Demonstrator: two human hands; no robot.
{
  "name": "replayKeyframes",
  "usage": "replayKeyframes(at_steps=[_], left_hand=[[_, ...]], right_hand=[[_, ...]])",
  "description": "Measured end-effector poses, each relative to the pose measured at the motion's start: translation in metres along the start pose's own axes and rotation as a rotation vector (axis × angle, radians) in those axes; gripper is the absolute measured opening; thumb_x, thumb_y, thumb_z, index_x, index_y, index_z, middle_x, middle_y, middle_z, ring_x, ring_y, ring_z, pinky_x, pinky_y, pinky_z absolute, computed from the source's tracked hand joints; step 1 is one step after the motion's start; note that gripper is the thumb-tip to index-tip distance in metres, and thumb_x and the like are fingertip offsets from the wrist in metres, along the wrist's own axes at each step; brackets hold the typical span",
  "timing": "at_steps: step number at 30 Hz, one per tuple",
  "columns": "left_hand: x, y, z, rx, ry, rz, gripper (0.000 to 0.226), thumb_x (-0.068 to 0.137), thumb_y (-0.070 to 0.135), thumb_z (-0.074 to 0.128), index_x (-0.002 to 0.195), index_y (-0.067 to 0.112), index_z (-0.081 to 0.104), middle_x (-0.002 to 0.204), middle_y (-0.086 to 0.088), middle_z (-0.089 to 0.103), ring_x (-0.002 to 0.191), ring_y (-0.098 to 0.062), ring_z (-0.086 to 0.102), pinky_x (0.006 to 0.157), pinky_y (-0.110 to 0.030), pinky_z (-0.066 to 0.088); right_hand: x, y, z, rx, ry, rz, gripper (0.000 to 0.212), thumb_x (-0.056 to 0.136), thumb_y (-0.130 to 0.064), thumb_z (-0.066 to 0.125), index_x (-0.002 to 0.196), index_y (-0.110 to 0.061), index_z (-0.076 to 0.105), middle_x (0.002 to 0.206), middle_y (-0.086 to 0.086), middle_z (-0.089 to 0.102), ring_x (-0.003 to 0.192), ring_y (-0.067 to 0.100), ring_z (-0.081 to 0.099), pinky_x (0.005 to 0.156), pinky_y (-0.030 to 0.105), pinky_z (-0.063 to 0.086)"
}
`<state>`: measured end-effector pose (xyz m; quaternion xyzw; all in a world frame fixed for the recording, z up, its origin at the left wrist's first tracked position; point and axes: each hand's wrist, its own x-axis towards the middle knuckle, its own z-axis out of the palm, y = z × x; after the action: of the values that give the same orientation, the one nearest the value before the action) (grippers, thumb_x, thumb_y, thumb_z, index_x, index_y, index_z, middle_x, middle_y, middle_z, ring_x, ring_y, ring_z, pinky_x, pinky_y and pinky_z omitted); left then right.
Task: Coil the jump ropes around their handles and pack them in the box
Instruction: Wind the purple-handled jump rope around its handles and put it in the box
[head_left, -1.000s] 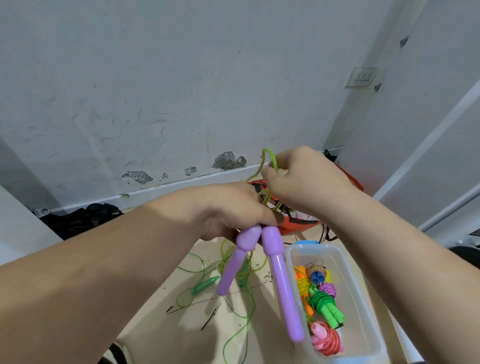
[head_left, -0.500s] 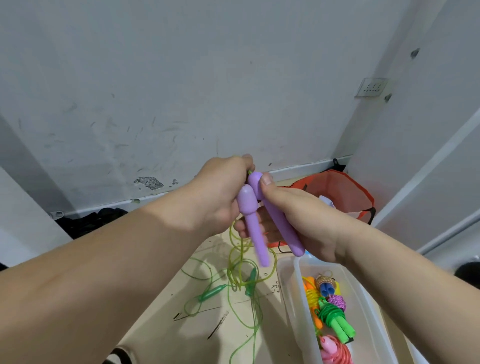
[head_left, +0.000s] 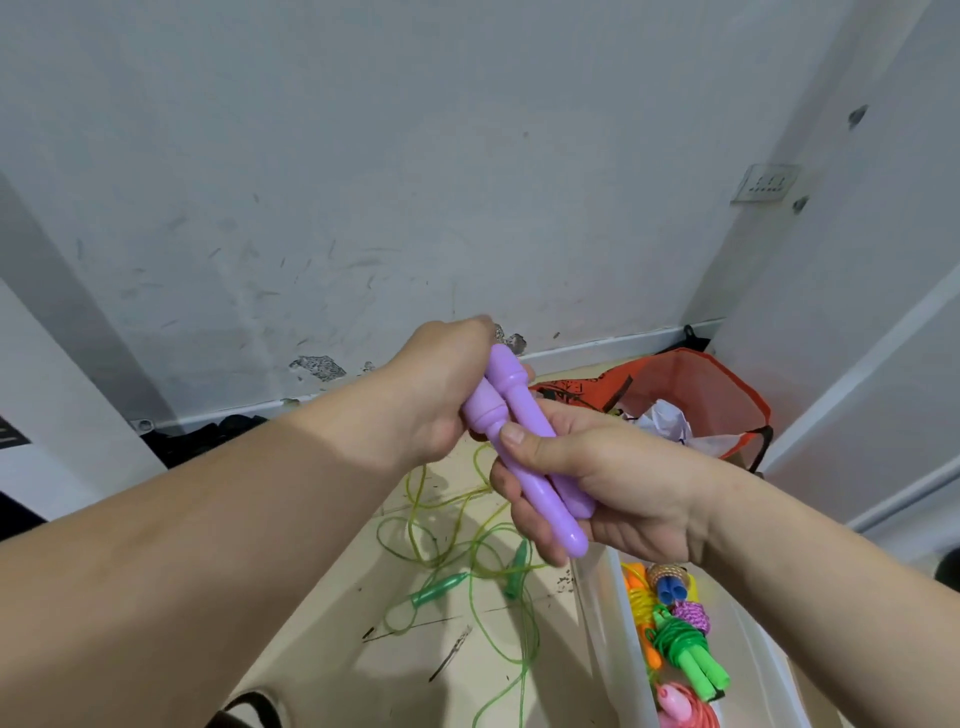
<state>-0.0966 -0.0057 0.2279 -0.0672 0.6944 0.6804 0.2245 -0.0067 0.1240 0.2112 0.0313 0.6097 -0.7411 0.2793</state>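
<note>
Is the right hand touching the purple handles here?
Touching. Head view: the right hand wraps the purple handles, thumb pressed on top, fingers curled beneath.

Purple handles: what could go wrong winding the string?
The yellow-green rope hanging from the purple handles lies in loops on the floor, mixed with the green-handled rope; winding could knot it or drag that one along. The left hand and right hand grip only the handles, so first turns might slip.

Box (head_left: 608, 623) runs off the bottom edge.
</note>
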Motion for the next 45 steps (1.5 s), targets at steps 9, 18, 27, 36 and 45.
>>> replayKeyframes(at_steps=[9, 18, 27, 36, 45], left_hand=[[-0.002, -0.003, -0.02, 0.448, -0.121, 0.381, 0.031, 0.099, 0.046, 0.054, 0.096, 0.022, 0.073, 0.092, 0.003, 0.076, 0.088, -0.012, 0.065, 0.088, -0.029, 0.047], [-0.014, -0.004, -0.008, 0.518, -0.311, 0.44, 0.052, 0.108, 0.046, 0.034, 0.086, 0.022, 0.074, 0.068, -0.002, 0.075, 0.063, -0.022, 0.055, 0.064, -0.032, 0.042], [0.007, -0.024, -0.009, 0.758, -0.105, 0.52, 0.024, 0.105, 0.026, 0.043, 0.089, 0.015, 0.058, 0.071, -0.003, 0.062, 0.062, -0.02, 0.051, 0.055, -0.03, 0.036], [-0.007, -0.038, 0.024, 0.944, -0.209, 0.394, 0.028, 0.103, 0.023, 0.037, 0.09, 0.023, 0.062, 0.069, 0.006, 0.053, 0.055, -0.006, 0.048, 0.051, -0.022, 0.038], [-0.018, -0.037, 0.024, 0.973, -0.313, 0.285, 0.029, 0.101, 0.042, 0.046, 0.087, 0.02, 0.058, 0.063, -0.008, 0.063, 0.046, -0.021, 0.062, 0.038, -0.023, 0.046]], right_hand=[[-0.01, 0.002, -0.022, -0.005, 0.02, -0.036, 0.009, 0.103, -0.016, 0.055, 0.099, -0.011, 0.049, 0.075, 0.009, 0.054, 0.043, 0.013, 0.039, 0.039, 0.023, 0.022], [-0.015, -0.001, -0.023, 0.049, 0.045, -0.01, 0.008, 0.105, -0.019, 0.051, 0.101, -0.014, 0.047, 0.071, 0.004, 0.048, 0.045, 0.009, 0.032, 0.04, 0.021, 0.016], [-0.014, -0.011, -0.041, 0.317, 0.25, -0.054, 0.018, 0.1, -0.022, 0.045, 0.115, -0.013, 0.049, 0.07, 0.004, 0.048, 0.043, 0.011, 0.028, 0.042, 0.023, 0.011], [-0.009, 0.001, -0.034, 0.074, 0.409, -0.154, 0.019, 0.091, 0.004, 0.044, 0.105, -0.009, 0.045, 0.079, 0.014, 0.053, 0.047, 0.016, 0.03, 0.042, 0.02, 0.019], [-0.012, -0.001, -0.036, -0.197, 0.657, -0.071, 0.019, 0.092, 0.006, 0.054, 0.098, -0.01, 0.046, 0.06, -0.017, 0.066, 0.045, 0.016, 0.034, 0.044, 0.02, 0.023]])
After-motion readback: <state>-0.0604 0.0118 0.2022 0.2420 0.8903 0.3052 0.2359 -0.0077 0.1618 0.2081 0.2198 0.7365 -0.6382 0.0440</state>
